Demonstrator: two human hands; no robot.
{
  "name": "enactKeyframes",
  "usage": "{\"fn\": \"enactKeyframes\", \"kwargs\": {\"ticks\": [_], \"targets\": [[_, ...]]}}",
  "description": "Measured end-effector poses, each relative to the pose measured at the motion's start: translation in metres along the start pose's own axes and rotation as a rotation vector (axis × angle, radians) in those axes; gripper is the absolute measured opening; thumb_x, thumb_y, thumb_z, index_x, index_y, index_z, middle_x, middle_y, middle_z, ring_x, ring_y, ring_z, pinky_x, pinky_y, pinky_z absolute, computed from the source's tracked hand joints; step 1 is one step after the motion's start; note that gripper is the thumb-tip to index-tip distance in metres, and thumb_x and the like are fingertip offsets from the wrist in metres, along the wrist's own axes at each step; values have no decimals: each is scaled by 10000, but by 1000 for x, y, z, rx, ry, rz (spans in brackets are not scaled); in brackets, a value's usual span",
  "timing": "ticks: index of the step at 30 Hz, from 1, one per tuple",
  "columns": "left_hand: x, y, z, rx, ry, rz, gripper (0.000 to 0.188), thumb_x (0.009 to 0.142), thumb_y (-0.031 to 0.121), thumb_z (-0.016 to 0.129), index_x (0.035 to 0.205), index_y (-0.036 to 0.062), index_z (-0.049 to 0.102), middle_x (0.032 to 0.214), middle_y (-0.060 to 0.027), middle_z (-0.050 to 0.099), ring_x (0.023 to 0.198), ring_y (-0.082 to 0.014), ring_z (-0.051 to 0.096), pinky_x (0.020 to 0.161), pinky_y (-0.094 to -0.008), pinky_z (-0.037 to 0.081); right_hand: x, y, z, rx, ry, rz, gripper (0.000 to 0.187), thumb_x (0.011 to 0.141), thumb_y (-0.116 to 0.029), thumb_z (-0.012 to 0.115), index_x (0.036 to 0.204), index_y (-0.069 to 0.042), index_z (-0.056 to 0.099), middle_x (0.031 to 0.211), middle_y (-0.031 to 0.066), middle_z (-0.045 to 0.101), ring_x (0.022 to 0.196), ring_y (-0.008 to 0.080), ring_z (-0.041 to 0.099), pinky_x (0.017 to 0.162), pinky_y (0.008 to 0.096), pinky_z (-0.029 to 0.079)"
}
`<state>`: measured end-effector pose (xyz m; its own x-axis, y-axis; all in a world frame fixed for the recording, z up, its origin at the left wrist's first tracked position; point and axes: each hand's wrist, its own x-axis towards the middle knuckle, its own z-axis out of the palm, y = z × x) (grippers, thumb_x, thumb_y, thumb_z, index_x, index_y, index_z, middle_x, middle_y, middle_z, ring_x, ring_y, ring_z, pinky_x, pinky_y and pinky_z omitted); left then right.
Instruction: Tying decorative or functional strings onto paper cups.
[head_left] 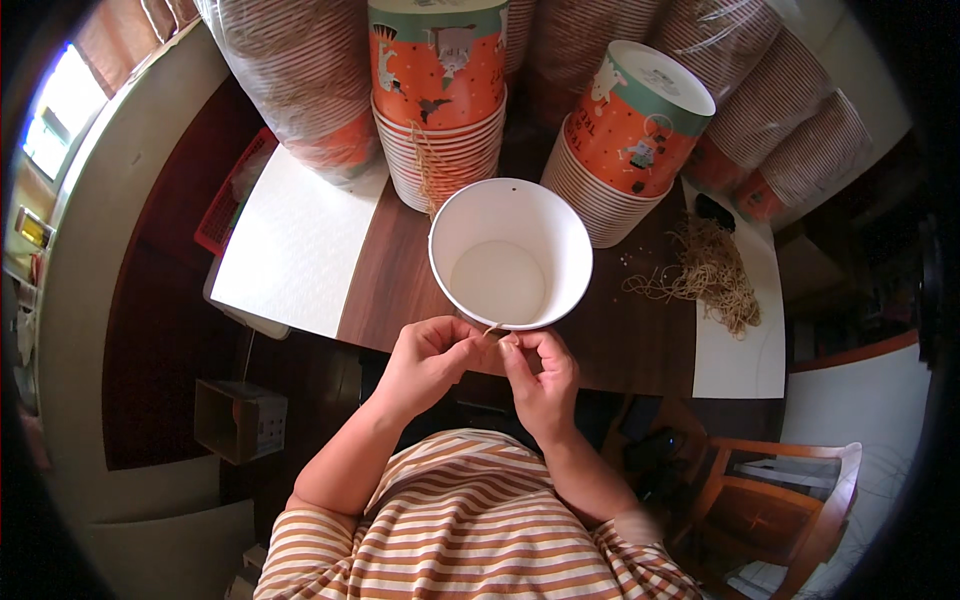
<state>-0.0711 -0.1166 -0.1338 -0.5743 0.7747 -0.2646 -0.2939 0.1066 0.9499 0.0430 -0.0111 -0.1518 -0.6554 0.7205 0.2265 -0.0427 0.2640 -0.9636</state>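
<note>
A white paper bucket (pixel 548 222) stands at the front edge of the brown table, its open mouth tilted toward me and nothing inside. A small hole shows near its far rim. At the near rim a short piece of tan twine (pixel 492 328) pokes up over the edge. My left hand (pixel 432 362) is closed, thumb and forefinger pinching the twine just outside the rim. Right beside it, my right hand (pixel 543 378) is closed in a pinch at the same twine. The twine's lower part is hidden by my fingers.
Behind the bucket rise two stacks of orange and green printed buckets, a left stack (pixel 440 110) with twine hanging down it and a right stack (pixel 630 140). A tangled twine heap (pixel 718 270) lies at the right. Plastic-wrapped stacks (pixel 290 75) line the back. A wooden chair (pixel 770 500) stands lower right.
</note>
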Motion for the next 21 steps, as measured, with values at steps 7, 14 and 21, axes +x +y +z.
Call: {"fn": "enactKeyframes", "kwargs": {"ticks": [7, 14, 21], "targets": [[-3, -4, -6, -129, -17, -49, 150, 863, 123, 593, 850, -21, 633, 705, -18, 611, 589, -61, 524, 538, -192, 429, -1, 6, 0, 23, 0, 39, 92, 845, -84, 636, 845, 5, 613, 781, 16, 632, 689, 50, 541, 642, 209, 448], [-4, -8, -5, 8, 10, 33, 141, 858, 116, 591, 821, -17, 622, 684, -4, 601, 595, -50, 519, 540, -194, 428, -1, 5, 1, 38, -6, 48, 84, 844, -70, 631, 844, 10, 602, 783, 24, 612, 677, 56, 530, 614, 212, 442], [-4, -16, -2, 147, 51, 190, 93, 807, 58, 588, 782, -31, 593, 668, 12, 585, 613, -21, 478, 541, -188, 396, 0, 9, 6, -165, 56, -178, 78, 814, -51, 637, 843, -6, 579, 797, 88, 597, 643, 173, 564, 610, 286, 463]]}}
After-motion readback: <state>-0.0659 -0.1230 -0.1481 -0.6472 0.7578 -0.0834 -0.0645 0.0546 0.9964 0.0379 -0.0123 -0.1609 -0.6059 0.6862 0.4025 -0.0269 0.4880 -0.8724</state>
